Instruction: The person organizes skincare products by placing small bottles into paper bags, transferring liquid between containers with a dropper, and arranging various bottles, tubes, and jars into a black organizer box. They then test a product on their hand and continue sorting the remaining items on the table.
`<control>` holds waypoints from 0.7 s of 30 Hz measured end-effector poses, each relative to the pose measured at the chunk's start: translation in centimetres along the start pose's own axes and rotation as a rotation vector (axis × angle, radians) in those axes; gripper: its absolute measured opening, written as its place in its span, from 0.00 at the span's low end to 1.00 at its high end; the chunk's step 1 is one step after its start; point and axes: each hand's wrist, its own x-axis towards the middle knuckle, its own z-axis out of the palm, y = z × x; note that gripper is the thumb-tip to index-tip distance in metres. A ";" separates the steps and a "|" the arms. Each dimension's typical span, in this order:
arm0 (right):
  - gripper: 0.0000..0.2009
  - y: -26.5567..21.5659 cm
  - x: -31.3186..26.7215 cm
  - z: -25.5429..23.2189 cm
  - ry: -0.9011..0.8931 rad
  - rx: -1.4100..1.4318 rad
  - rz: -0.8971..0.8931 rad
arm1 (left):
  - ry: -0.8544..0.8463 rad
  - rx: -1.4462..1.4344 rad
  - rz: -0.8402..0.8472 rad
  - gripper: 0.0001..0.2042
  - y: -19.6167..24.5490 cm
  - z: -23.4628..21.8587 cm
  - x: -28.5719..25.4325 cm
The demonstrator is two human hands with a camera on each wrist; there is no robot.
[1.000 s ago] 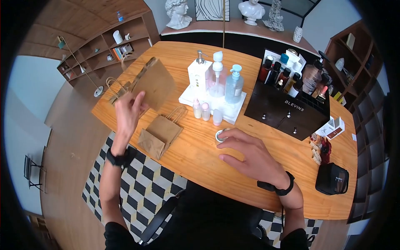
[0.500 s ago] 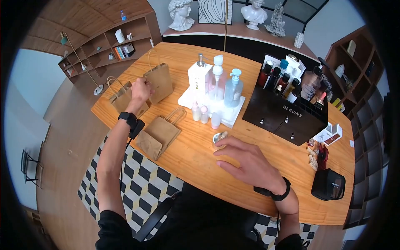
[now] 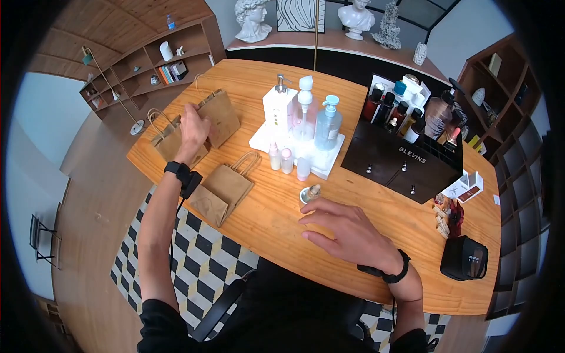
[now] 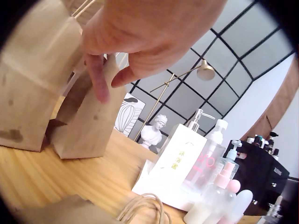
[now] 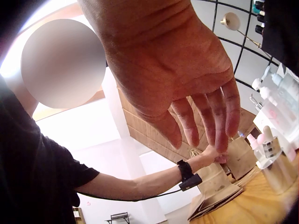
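My left hand (image 3: 193, 132) is at the left of the table, over the gap between two upright brown paper bags. Its fingers hang loosely down across the face of the right-hand paper bag (image 4: 88, 123), close to its top edge. The left-hand paper bag (image 3: 168, 144) stands beside it, handles up. A third paper bag (image 3: 222, 191) lies flat on the table in front of them. My right hand (image 3: 350, 235) hovers over the table with loosely bent fingers and holds nothing. Beyond its fingertips stands a small white-rimmed container (image 3: 304, 196) with a dropper bottle (image 3: 315, 190) at it.
A white tray (image 3: 259, 141) with pump bottles stands mid-table, three small bottles along its front. Right of it is a black cosmetics organizer (image 3: 388, 167) filled with bottles. A black pouch (image 3: 464, 259) and a white box (image 3: 465, 187) are at the far right.
The right-hand paper bag, tilted in my left hand earlier, has come down upright onto the table. My left hand's fingers have since loosened and shifted slightly left. My right hand stays nearly still.
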 end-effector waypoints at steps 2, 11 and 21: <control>0.12 0.0 0.1 0.2 -0.015 -0.010 -0.017 | 0.158 0.062 0.114 0.16 0.0 -0.4 -0.2; 0.12 0.1 -0.2 0.4 -0.003 -0.013 -0.039 | 0.184 0.029 0.277 0.22 2.9 -3.8 -4.4; 0.12 0.0 -0.1 0.1 -0.059 -0.046 0.003 | -0.174 0.131 0.284 0.27 0.3 -7.5 -17.6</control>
